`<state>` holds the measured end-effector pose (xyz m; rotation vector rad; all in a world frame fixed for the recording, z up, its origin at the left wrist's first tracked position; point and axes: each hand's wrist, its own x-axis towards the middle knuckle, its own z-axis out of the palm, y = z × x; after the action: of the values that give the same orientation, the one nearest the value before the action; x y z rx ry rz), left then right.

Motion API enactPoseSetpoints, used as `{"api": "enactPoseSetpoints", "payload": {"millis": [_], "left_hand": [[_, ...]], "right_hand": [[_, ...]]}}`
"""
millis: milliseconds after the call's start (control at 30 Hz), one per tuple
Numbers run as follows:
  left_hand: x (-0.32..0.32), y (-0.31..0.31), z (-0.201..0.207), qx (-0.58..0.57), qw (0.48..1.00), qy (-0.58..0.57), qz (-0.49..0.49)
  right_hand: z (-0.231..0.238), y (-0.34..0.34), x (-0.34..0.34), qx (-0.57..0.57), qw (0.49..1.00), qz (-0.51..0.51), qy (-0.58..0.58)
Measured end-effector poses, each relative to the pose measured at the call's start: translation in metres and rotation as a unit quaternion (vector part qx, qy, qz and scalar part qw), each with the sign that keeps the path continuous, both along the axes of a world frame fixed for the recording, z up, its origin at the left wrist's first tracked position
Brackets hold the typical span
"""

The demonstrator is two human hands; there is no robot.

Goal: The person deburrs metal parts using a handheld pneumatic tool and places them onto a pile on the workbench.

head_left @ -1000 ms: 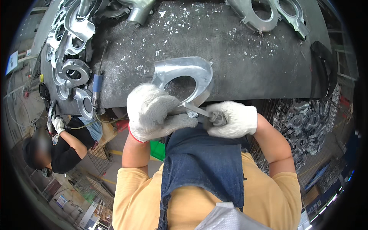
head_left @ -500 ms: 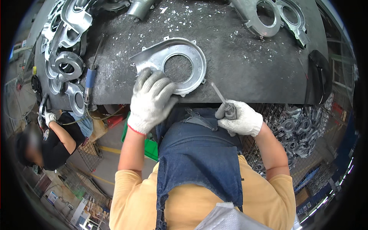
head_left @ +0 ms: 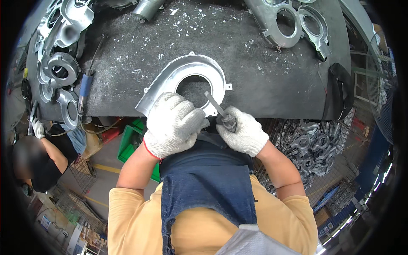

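A silvery snail-shaped metal housing (head_left: 168, 83) with a large round hole lies at the table's near edge, its wide outlet pointing to the lower left. My left hand (head_left: 172, 125), in a white knitted glove, has its fingers bent over the near side of the housing and hides part of it. In my gloved right hand (head_left: 245, 132) is a hand tool with a grey handle and a narrow flat blade (head_left: 214, 103). That blade slants up and left over the near right rim of the hole; whether it touches the metal I cannot tell.
More castings are piled at the left (head_left: 63, 68) and lie at the far right (head_left: 282, 27). A blue-handled tool (head_left: 85, 87) rests by the left pile. Metal chips litter the dark table (head_left: 263, 85). A wire bin of castings (head_left: 312, 148) stands right; a co-worker (head_left: 49, 157) is left.
The housing has turned counterclockwise, its outlet swinging toward me. My left hand has curled over its near side. My right hand has brought the blade leftward to the hole's rim.
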<state>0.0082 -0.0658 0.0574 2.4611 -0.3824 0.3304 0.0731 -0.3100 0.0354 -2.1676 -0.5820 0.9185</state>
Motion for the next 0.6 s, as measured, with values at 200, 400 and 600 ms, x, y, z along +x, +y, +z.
{"api": "enactPoseSetpoints", "payload": {"millis": [200,400,600], "left_hand": [[0.003,-0.007,0.002,-0.019,1.000,0.011,0.016],[0.006,-0.018,0.002,-0.010,0.999,0.009,0.046],[0.008,-0.040,0.011,0.015,0.995,0.027,0.094]], "right_hand": [[-0.002,0.004,-0.001,-0.041,0.986,-0.092,-0.129],[0.022,0.002,0.019,0.006,0.951,-0.075,0.301],[-0.004,0.001,-0.004,0.017,0.980,-0.129,-0.151]]}}
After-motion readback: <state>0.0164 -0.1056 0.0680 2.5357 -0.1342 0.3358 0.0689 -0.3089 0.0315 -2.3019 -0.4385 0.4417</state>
